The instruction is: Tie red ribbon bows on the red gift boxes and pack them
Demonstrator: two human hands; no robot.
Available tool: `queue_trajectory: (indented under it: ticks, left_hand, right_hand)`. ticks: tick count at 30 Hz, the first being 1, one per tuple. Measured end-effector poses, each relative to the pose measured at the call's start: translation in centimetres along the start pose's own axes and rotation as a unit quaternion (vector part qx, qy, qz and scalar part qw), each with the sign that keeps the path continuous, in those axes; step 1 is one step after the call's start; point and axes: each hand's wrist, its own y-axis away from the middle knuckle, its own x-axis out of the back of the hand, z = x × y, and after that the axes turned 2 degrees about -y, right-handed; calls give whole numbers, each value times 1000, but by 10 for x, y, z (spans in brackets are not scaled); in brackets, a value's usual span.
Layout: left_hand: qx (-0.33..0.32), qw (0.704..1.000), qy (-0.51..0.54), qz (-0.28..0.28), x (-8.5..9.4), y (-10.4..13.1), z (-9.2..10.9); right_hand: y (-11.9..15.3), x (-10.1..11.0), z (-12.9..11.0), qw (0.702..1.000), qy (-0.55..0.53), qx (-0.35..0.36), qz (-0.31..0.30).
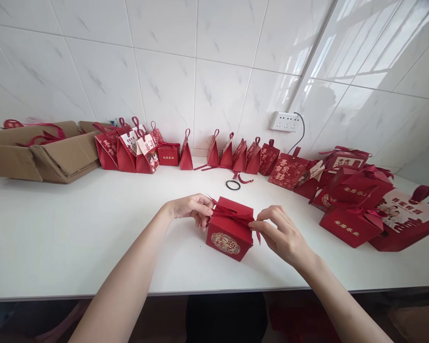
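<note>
Pinching opposite sides of the red ribbon (232, 216), the left hand (196, 209) and right hand (280, 233) sit apart, with the red gift box (229, 232) standing between them on the white table (164, 267).

The kind of room cannot be told for certain; a small packing workspace is suggested. Marbled tiles (221, 90) are seen on the wall, where a socket strip (285, 122) is mounted. Along the white bench (93, 238), red gift boxes (168, 155) are lined up beside an open cardboard carton (69, 157).
</note>
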Motion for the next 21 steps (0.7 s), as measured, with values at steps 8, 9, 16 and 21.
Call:
queue_trajectory:
  ticks: [8, 9, 16, 21]
  left_hand:
    - [-9, 999, 2, 42, -3, -4, 0]
    - [-18, 998, 1, 60, -5, -6, 0]
    - [-51, 974, -34, 218, -29, -22, 3]
    - [-45, 987, -72, 139, -33, -20, 6]
  right_hand:
    - [-14, 19, -9, 987, -143, -51, -57]
    - [-20, 19, -9, 980, -163, -90, -66]
    - [-64, -11, 9, 898, -156, -364, -190]
    - [-71, -16, 20, 855, -184, -409, -261]
